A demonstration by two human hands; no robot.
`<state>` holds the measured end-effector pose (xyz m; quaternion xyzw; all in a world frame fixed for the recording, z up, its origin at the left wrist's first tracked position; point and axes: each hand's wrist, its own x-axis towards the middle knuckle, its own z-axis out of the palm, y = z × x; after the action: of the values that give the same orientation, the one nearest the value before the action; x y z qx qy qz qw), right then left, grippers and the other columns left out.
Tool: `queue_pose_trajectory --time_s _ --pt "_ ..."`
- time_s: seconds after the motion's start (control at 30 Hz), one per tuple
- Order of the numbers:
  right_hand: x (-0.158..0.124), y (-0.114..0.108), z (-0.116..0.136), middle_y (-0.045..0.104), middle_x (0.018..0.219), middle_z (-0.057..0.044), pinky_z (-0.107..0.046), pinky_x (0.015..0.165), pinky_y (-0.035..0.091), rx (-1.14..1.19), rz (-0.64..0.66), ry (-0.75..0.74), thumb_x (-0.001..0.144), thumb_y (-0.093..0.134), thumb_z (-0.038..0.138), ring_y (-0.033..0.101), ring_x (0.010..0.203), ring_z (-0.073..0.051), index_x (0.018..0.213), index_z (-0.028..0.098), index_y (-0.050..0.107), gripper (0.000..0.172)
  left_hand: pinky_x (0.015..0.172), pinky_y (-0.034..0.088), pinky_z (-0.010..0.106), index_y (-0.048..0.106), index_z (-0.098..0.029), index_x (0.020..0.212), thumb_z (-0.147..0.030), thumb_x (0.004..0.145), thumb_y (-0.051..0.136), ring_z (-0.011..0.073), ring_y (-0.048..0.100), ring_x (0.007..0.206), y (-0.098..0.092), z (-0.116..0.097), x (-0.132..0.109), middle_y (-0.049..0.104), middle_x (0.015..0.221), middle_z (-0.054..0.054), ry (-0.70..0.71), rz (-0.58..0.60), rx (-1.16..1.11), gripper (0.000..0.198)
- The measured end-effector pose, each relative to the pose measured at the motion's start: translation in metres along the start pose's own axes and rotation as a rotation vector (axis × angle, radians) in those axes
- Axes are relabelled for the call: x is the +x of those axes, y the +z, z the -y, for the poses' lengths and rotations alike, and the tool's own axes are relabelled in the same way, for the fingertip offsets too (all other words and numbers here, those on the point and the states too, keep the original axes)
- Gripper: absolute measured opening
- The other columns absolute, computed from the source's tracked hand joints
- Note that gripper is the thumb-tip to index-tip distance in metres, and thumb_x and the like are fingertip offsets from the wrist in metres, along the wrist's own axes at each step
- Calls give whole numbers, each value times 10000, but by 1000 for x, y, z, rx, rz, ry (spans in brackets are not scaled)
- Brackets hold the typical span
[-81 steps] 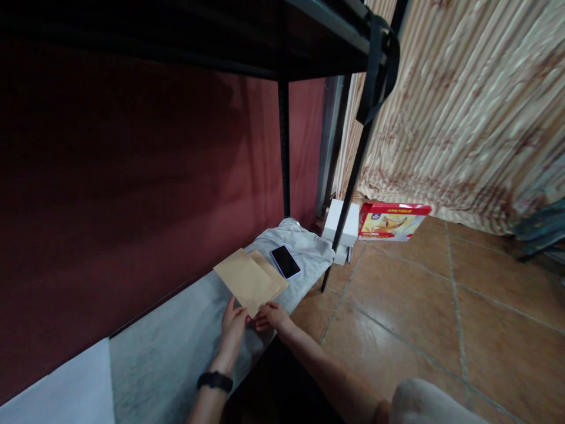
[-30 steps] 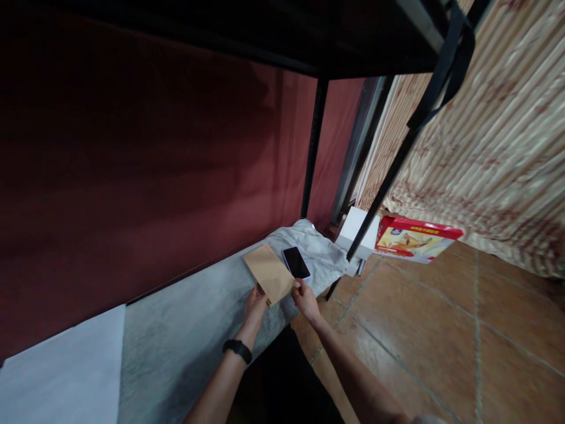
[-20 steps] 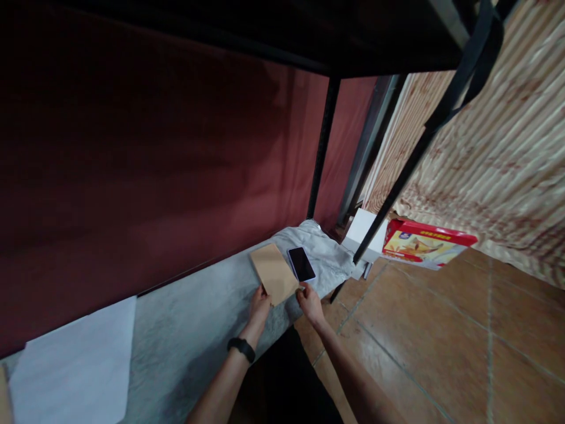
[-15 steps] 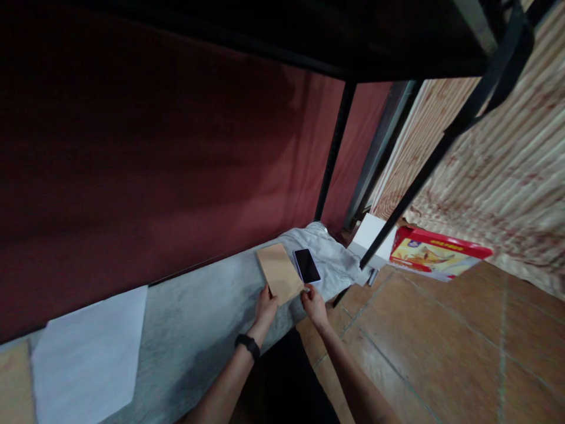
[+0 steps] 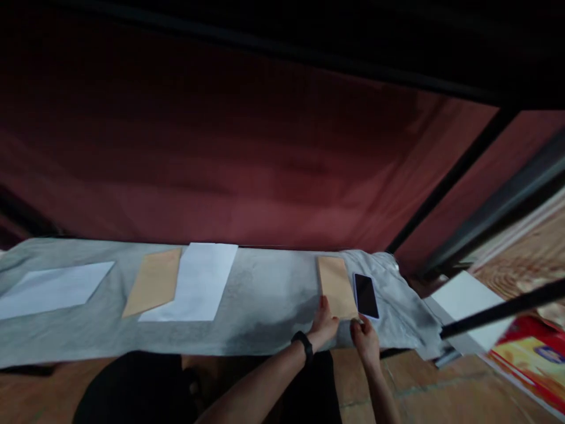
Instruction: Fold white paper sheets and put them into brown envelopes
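A tan envelope-like sheet (image 5: pixel 336 284) lies on the grey cloth-covered surface (image 5: pixel 273 282). My left hand (image 5: pixel 325 324), with a black band on its wrist, pinches the sheet's near left edge. At its near right corner my right hand (image 5: pixel 364 335) has its fingers closed on the sheet. A phone (image 5: pixel 366 296) with a dark screen lies just right of the sheet. Farther left, another tan sheet (image 5: pixel 152 282) overlaps a white sheet (image 5: pixel 207 282), and a second white sheet (image 5: pixel 57 288) lies at the far left.
A dark shelf (image 5: pixel 282 35) hangs overhead, with a black post (image 5: pixel 454 176) at the right. Behind the surface is a red panel (image 5: pixel 242 176). A white box (image 5: pixel 472 306) and a red and yellow box (image 5: pixel 529 359) are at the lower right.
The view has swung left, so the sheets on the left now show more fully. Both hands remain at the near edge of the tan sheet.
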<state>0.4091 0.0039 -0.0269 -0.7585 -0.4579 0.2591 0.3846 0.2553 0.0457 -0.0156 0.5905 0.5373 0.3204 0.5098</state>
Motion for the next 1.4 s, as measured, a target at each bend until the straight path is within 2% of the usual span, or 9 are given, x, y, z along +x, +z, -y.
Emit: queue_pose_trajectory --time_s 0.1,0.17,0.4,0.53,0.8,0.97,1.13,1.27,1.4 --pt "-3 0 -16 735 774 -97 -390 658 543 13 -44 4 815 491 591 718 743 -326 1280 153 652 659 1277 147 329 294 -123 1601 -153 746 577 259 172 1577 -28 5 -14 232 1690 160 4 -80 58 901" --pt "-9 6 -24 745 884 -115 -418 738 560 11 -57 -59 855 461 603 728 853 -340 1381 164 574 695 1294 110 388 313 -134 1596 -184 754 600 273 110 1587 -67 19 -29 190 1704 134 21 -151 106 891" --pt "-56 89 8 610 1396 -157 -457 1065 493 -56 134 -616 1003 352 505 591 1292 -303 1406 204 560 544 1239 242 520 459 -124 1505 -293 883 574 340 212 1562 -272 96 -116 327 1644 209 -33 -784 548 655" --pt "-89 140 38 544 1505 -137 -518 1177 361 -326 126 -839 1058 298 431 487 1399 -286 1469 185 536 535 1204 271 598 491 -140 1490 -429 932 560 382 303 1522 -327 121 -162 403 1606 209 -303 -585 1011 633" --pt "-96 152 37 538 1521 -123 -510 1214 269 -563 20 -932 1066 304 386 480 1409 -289 1464 184 565 517 1038 510 494 591 -124 1395 -11 847 432 349 538 1371 -330 118 -173 572 1457 232 -202 -213 1389 581" --pt "-98 151 41 550 1508 -134 -510 1209 274 -586 19 -936 1062 305 356 489 1401 -289 1455 161 570 513 873 584 428 628 -145 1321 35 800 405 319 670 1178 -345 107 -168 670 1306 198 -129 -192 1424 594" --pt "-98 149 46 569 1490 -132 -520 1207 287 -489 43 -889 1037 343 318 514 1381 -285 1429 175 592 486 874 565 374 628 -180 1289 36 841 381 258 681 1133 -350 90 -165 712 1217 133 -79 -183 1404 555" --pt "-94 148 54 638 1405 -137 -508 1166 377 -230 133 -733 1014 320 376 575 1321 -290 1328 165 666 513 937 538 378 543 -168 1396 22 896 342 240 655 1177 -317 66 -161 668 1315 128 38 -159 1381 572" --pt "-94 149 78 725 1241 -150 -439 1010 534 106 285 -445 984 316 521 685 1158 -285 1244 164 707 589 985 511 376 535 -166 1387 -1 915 387 239 631 1215 -251 43 -154 637 1360 131 188 -122 1340 521"
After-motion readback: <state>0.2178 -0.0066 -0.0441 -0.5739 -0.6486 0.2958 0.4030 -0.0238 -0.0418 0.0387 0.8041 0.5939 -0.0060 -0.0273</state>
